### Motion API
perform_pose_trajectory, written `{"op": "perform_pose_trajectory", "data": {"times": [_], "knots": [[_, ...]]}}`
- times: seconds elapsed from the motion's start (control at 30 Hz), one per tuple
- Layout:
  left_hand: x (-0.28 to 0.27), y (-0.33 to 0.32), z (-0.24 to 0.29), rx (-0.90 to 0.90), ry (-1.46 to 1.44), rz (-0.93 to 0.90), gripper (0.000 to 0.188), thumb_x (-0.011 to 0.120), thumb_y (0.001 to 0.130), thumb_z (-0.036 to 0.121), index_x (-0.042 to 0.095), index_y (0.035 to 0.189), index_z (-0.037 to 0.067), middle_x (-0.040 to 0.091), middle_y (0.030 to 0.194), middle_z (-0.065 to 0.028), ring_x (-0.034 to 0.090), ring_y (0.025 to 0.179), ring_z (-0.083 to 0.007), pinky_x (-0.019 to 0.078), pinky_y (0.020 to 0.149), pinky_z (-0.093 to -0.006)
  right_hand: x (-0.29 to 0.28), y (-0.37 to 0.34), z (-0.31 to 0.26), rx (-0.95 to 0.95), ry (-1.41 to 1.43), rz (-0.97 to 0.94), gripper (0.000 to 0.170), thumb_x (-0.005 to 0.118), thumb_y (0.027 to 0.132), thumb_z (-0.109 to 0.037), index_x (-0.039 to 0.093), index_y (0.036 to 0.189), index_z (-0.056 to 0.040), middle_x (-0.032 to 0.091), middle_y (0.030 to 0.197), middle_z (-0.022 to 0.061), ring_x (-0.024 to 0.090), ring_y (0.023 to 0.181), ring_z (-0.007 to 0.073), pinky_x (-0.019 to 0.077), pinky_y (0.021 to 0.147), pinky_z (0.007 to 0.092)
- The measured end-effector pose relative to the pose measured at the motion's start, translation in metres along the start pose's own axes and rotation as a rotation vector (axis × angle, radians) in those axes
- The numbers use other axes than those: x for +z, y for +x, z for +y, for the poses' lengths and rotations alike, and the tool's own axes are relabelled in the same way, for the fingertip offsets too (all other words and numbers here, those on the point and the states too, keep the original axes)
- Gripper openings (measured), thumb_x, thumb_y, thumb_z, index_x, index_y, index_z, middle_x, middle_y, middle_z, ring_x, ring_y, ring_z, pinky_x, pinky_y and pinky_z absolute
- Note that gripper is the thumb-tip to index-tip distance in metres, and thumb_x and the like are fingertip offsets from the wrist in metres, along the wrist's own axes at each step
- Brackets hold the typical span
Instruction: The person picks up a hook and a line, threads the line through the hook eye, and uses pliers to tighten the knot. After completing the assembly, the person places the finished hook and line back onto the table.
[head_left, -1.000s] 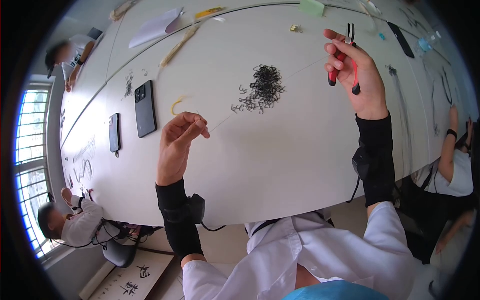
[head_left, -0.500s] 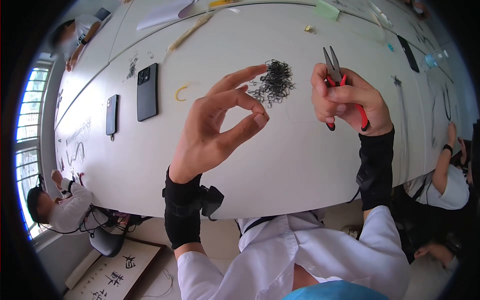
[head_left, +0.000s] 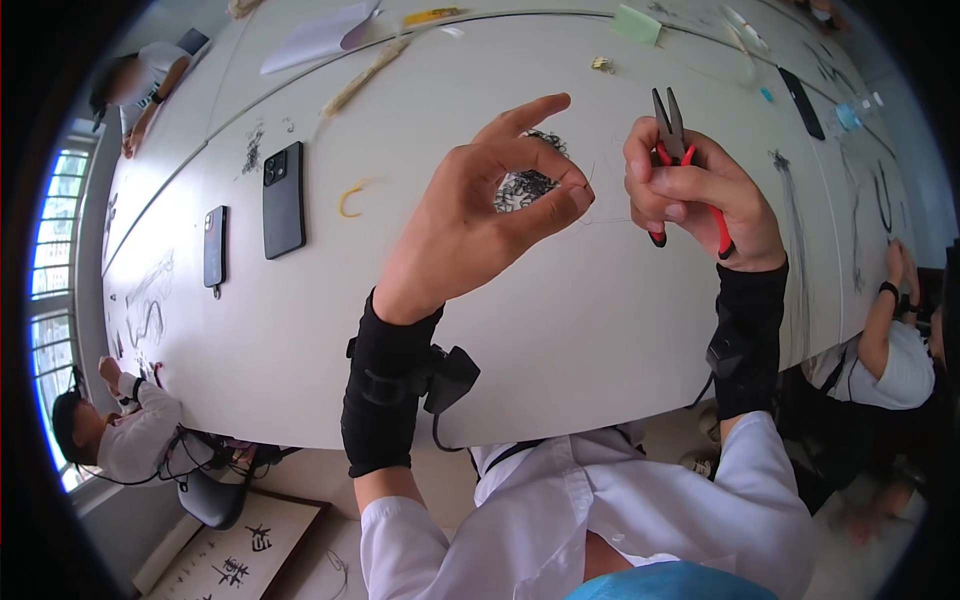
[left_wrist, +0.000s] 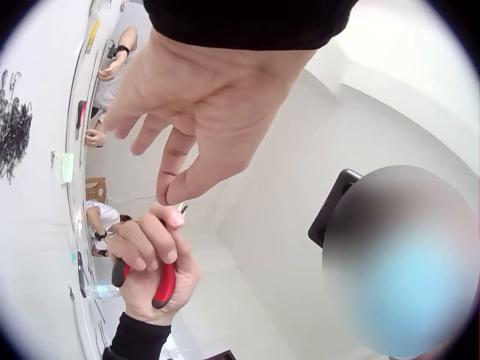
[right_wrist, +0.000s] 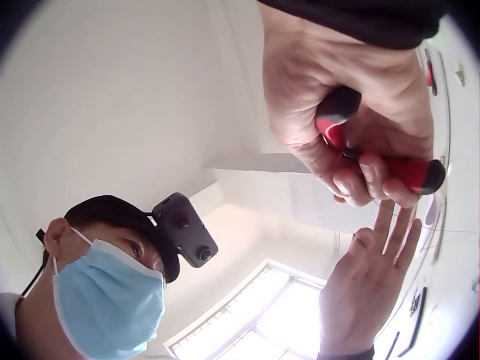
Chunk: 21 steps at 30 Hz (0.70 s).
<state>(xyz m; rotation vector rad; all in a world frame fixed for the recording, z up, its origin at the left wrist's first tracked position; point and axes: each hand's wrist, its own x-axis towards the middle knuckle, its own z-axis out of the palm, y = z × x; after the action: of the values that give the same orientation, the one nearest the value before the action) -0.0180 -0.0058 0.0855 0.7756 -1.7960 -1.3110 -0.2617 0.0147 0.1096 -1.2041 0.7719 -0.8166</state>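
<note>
My left hand [head_left: 470,215] pinches a thin pale line [head_left: 604,221] between thumb and forefinger, its other fingers stretched out. The line sags from there across to my right hand [head_left: 712,195], and a short end stands up from the pinch. Red-and-black needle-nose pliers [head_left: 668,128] are in my right hand, tips pointing away from me. Their handles [left_wrist: 165,285] show below the curled fingers in the left wrist view. Beyond my left hand lies a heap of small black hooks [head_left: 524,190], partly hidden by its fingers. Both hands are raised above the white table [head_left: 570,340].
Two phones [head_left: 285,200] lie at left, near a yellow loop [head_left: 348,198]. Farther back are a bundle of pale strands [head_left: 365,76], a small gold-coloured piece [head_left: 602,64] and green paper [head_left: 637,25]. A bottle [head_left: 855,112] stands at right. People sit around the table.
My left hand has come from the left across to my right hand, passing over the hooks. The line, taut a second ago, now hangs slack. My right hand has lowered and turned the pliers.
</note>
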Motion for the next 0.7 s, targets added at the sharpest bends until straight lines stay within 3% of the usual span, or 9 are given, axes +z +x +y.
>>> {"op": "perform_pose_trajectory", "data": {"times": [0.03, 0.13, 0.17, 0.27, 0.4, 0.43, 0.53, 0.7], "knots": [[0.003, 0.001, -0.001, 0.013, -0.004, -0.019, 0.013, 0.073, 0.088, 0.014, 0.072, 0.091, 0.002, 0.070, 0.114, -0.0186, 0.051, 0.135, -0.0311, 0.0381, 0.112, -0.0439, 0.003, 0.000, 0.000, 0.005, 0.007, -0.022, 0.021, 0.057, 0.090, -0.022, 0.056, 0.099, -0.0037, 0.043, 0.066, -0.0013, 0.043, 0.059, 0.0095, 0.0383, 0.059, 0.0279], [0.011, 0.002, -0.003, 0.034, 0.022, -0.071, 0.013, 0.074, 0.089, 0.009, 0.070, 0.094, -0.002, 0.052, 0.144, -0.0240, 0.052, 0.132, -0.0306, 0.0384, 0.111, -0.0437, 0.008, 0.000, -0.001, 0.030, -0.010, -0.061, 0.022, 0.057, 0.089, -0.022, 0.055, 0.098, -0.0024, 0.043, 0.066, -0.0004, 0.043, 0.058, 0.0110, 0.0386, 0.058, 0.0284], [0.013, 0.002, -0.006, 0.015, -0.045, -0.061, 0.012, 0.072, 0.090, 0.006, 0.069, 0.097, -0.003, 0.065, 0.126, -0.0211, 0.061, 0.118, -0.0256, 0.0446, 0.105, -0.0395, 0.008, 0.000, -0.001, 0.027, -0.009, -0.068, 0.022, 0.057, 0.089, -0.023, 0.055, 0.098, -0.0024, 0.043, 0.066, -0.0004, 0.044, 0.058, 0.0110, 0.0388, 0.058, 0.0285], [0.007, -0.001, 0.003, -0.145, -0.172, -0.024, 0.012, 0.070, 0.089, 0.009, 0.070, 0.091, -0.003, 0.072, 0.093, -0.0119, 0.070, 0.097, -0.0219, 0.0511, 0.093, -0.0338, -0.001, -0.001, -0.001, 0.006, 0.016, -0.039, 0.023, 0.057, 0.089, -0.023, 0.056, 0.099, -0.0024, 0.047, 0.067, 0.0002, 0.044, 0.057, 0.0100, 0.0387, 0.057, 0.0275], [-0.007, -0.005, 0.010, -0.063, 0.007, 0.104, 0.013, 0.069, 0.089, 0.007, 0.068, 0.091, -0.006, 0.073, 0.090, -0.0111, 0.070, 0.089, -0.0183, 0.0531, 0.086, -0.0309, -0.007, -0.005, -0.014, 0.067, -0.055, 0.036, 0.031, 0.058, 0.090, -0.024, 0.061, 0.110, -0.0009, 0.063, 0.077, 0.0067, 0.043, 0.056, 0.0057, 0.0379, 0.055, 0.0239], [-0.011, -0.006, 0.014, -0.054, 0.060, 0.115, 0.012, 0.069, 0.088, 0.006, 0.068, 0.091, -0.005, 0.073, 0.089, -0.0109, 0.070, 0.087, -0.0182, 0.0532, 0.084, -0.0308, -0.011, -0.004, -0.011, 0.075, -0.116, 0.089, 0.037, 0.056, 0.094, -0.023, 0.061, 0.123, -0.0005, 0.072, 0.094, 0.0135, 0.040, 0.055, 0.0023, 0.0376, 0.053, 0.0206], [-0.015, -0.009, 0.019, 0.049, 0.315, 0.104, 0.006, 0.069, 0.085, 0.002, 0.068, 0.090, -0.002, 0.072, 0.085, -0.0100, 0.069, 0.081, -0.0186, 0.0536, 0.078, -0.0310, -0.018, -0.002, -0.004, -0.037, -0.599, 0.419, 0.041, 0.048, 0.098, -0.020, 0.056, 0.131, 0.0020, 0.072, 0.104, 0.0142, 0.036, 0.053, 0.0002, 0.0373, 0.054, 0.0201], [-0.004, -0.011, 0.031, 0.089, 0.447, 0.051, 0.007, 0.070, 0.082, -0.001, 0.069, 0.089, -0.001, 0.071, 0.084, -0.0108, 0.069, 0.080, -0.0211, 0.0529, 0.077, -0.0316, 0.009, 0.004, 0.001, -0.060, -0.402, 0.302, 0.036, 0.052, 0.101, -0.026, 0.059, 0.125, -0.0002, 0.072, 0.100, 0.0110, 0.042, 0.062, 0.0029, 0.0388, 0.059, 0.0189]]}}
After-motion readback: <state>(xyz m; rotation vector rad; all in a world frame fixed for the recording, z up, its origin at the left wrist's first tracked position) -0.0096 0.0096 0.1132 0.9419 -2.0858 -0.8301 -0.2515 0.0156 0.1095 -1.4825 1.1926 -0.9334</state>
